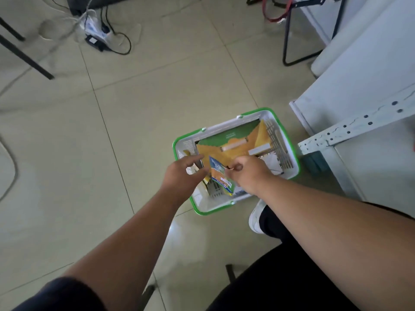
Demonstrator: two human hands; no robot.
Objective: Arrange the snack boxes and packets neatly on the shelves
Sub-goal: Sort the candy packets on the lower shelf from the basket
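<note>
Nearest to me: 2 bare forearms reaching down, dark sleeve on the left one, black trousers and a white shoe (256,217) at the basket's near right corner.

R hand (248,173) is over the middle of the basket, fingers curled and pinching the top edge of a small orange/blue snack packet (221,179); packet hangs tilted above the basket's near edge. L hand (179,173) sits just beside the packet on its left side, fingers spread and relaxed, gripping nothing; can't tell if fingertips touch the packet.

White basket w/ green rim (290,140) stands on the tiled floor (112,135). Inside, toward its far edge, a big orange/green snack box (226,142) lies flat; a 2nd orange box (261,134) leans at the far right corner. White cartons at the right edge, too blurred to read.

Right of the basket: white shelf unit (350,126) w/ a perforated rail. Far left: power strip (94,28) w/ tangled cables. Far right: black metal frame (289,41).
</note>
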